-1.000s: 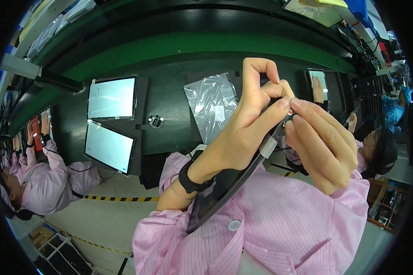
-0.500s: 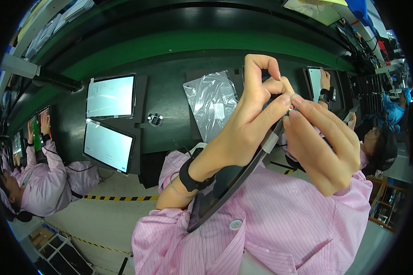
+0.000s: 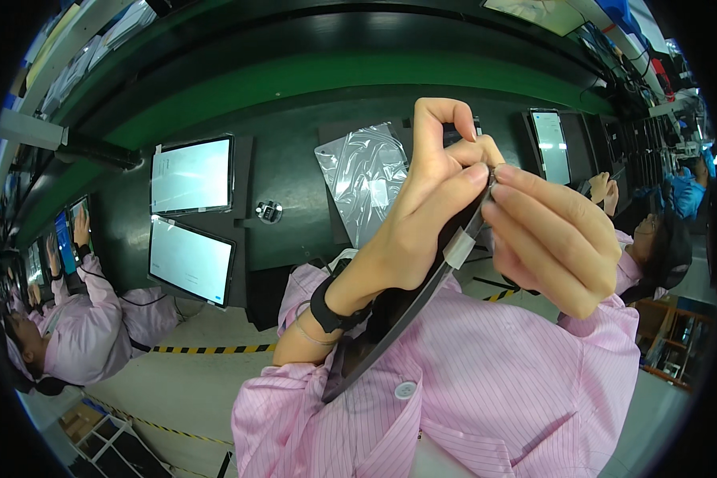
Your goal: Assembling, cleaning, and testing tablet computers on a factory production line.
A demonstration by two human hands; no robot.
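I hold a dark tablet [image 3: 413, 323] edge-on in front of my chest. My left hand [image 3: 426, 211] grips its upper end, with the thumb along the edge and the index finger bent above. A pale strip of tape [image 3: 459, 248] folds over the tablet's edge below the thumb. At the top corner, the fingertips of my right hand [image 3: 562, 235] pinch together right beside the left thumb tip. Whatever lies between those fingertips is too small and covered to make out. Around my left wrist sits a black band [image 3: 331, 309].
Two lit tablets [image 3: 190, 259] lie on dark mats at the left of the green bench. A small round clear container [image 3: 268, 211] sits near them. Clear plastic film [image 3: 366, 179] covers a grey tablet mid-bench. Another lit tablet [image 3: 550, 147] is at right. Co-workers [image 3: 84, 319] sit on both sides.
Both hands have shifted slightly left at the tablet's corner. A small red-and-silver bit seen between the fingertips is now hidden. The right co-worker's hand has left the lit tablet.
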